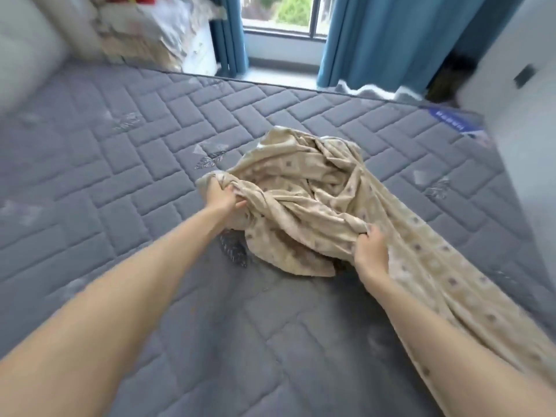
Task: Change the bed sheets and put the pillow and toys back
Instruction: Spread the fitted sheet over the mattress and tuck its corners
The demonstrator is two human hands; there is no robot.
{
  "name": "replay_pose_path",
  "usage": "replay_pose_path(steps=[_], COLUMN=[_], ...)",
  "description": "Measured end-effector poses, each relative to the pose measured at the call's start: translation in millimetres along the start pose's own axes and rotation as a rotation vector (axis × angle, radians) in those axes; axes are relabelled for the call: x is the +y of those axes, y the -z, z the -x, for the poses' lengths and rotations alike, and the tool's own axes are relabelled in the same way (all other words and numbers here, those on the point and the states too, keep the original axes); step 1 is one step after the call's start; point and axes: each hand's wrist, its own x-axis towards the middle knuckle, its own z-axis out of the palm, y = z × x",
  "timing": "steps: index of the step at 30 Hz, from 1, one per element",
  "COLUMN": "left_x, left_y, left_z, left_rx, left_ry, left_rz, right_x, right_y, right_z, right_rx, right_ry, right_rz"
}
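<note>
- While both bare arms reach out over the grey quilted mattress (105,176), the left hand (224,196) has its fingers (240,203) clenched round a bunched edge of the beige patterned sheet (301,191).
- The right hand (369,251) grips another fold of the same sheet, its fingers (365,235) curled into the cloth.
- Between the two sets of fingers and just beyond them, the sheet lies in a crumpled heap on the mattress.
- From the right fingers a long strip of sheet trails back beside the right forearm, to the near right edge of the view.
- Well beyond the fingers, past the far edge of the mattress, blue curtains (373,40) hang on either side of a window (279,13).
- Far to the right of the right fingers, a blue label (454,118) sits at the mattress corner, its print too blurred to read.
</note>
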Motion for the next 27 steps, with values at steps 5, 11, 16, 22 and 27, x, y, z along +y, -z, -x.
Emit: replay_pose_path(steps=[5, 11, 16, 22, 27], left_x=[138.0, 195.6, 107.3, -33.4, -97.5], left_y=[8.0, 11.3, 6.6, -14.7, -12.4], left_z=[20.7, 72.6, 164.9, 277.0, 297.2], left_rx=[0.06, 0.02, -0.232, -0.438, -0.353], left_ry=[-0.302, -0.145, 0.115, 0.795, 0.978], left_rz=[0.006, -0.004, -0.154, -0.169, 0.152], right_x=[-47.0, -84.0, -92.2, -86.1, -74.9], right_y=[60.9, 110.1, 140.1, 160.7, 178.4], right_z=[30.8, 59.3, 93.6, 132.6, 151.5], right_rx=[0.03, 0.03, -0.04, -0.157, -0.318], right_ry=[0.038, 0.011, -0.019, -0.027, -0.182], right_rz=[-0.047, -0.157, -0.253, -0.428, -0.707])
